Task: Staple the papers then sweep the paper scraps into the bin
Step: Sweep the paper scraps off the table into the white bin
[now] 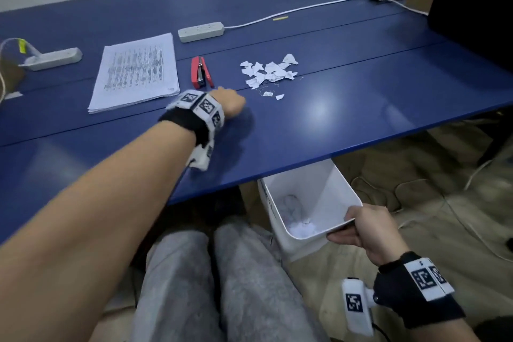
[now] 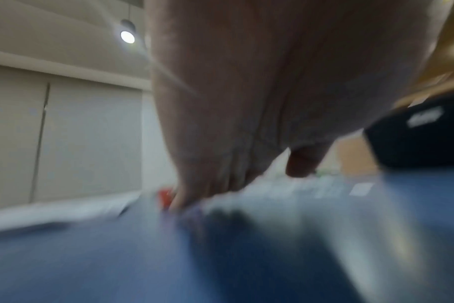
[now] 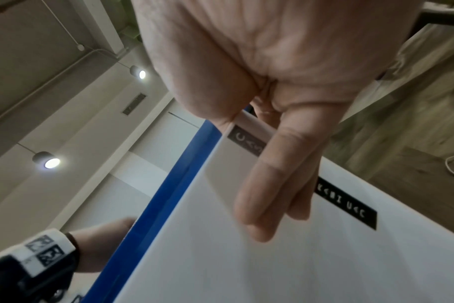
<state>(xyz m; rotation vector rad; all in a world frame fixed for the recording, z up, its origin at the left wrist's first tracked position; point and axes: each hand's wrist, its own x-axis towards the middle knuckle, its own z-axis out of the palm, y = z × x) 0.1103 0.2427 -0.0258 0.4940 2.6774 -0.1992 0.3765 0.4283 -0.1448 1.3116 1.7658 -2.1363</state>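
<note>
A stack of printed papers (image 1: 134, 72) lies on the blue table (image 1: 319, 130), with a red stapler (image 1: 201, 72) just right of it. Torn paper scraps (image 1: 268, 71) are heaped further right. My left hand (image 1: 230, 104) is on the table between the stapler and the scraps. In the blurred left wrist view the left hand (image 2: 238, 187) has its fingers (image 2: 184, 194) pointing down onto the tabletop, holding nothing. My right hand (image 1: 352, 226) grips the rim of a white bin (image 1: 313, 183) held below the table's front edge. In the right wrist view that right hand (image 3: 246, 164) has its fingers (image 3: 272, 194) flat against the outer wall of the bin (image 3: 272, 266).
Two white power strips (image 1: 201, 31) (image 1: 52, 58) and a white cable (image 1: 305, 8) lie at the back of the table. A black box (image 1: 472, 8) stands at the far right. Some scraps (image 1: 302, 229) lie in the bin. My grey-trousered legs (image 1: 222, 286) are beside it.
</note>
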